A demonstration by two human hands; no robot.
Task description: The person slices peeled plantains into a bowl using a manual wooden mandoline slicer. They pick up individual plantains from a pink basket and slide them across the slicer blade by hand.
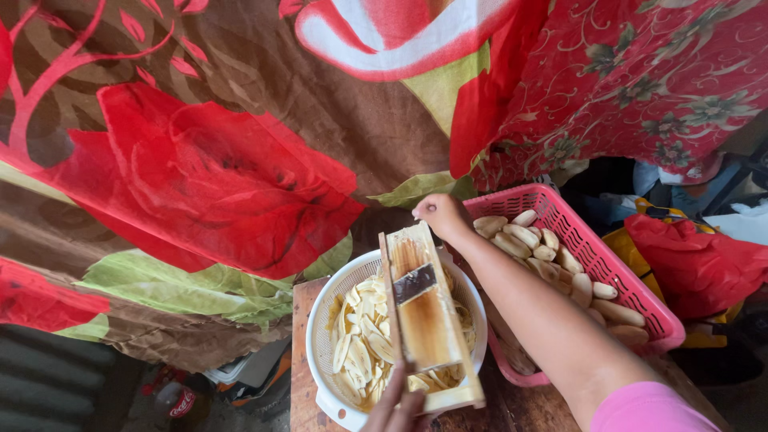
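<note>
Still, the right hand point(442, 214) gripped the wooden slicer's point(424, 312) far end (left fingers point(398, 404) steadied near); slipping risked tipping the white colander point(324, 336).

Floral cloth point(200, 160) hangs as backdrop, big red roses; red flowered fabric point(640, 80) right; daylight.

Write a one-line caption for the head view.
Left hand steadies a wooden slicer over a white colander of slices; right hand reaches beside a pink basket.
</note>
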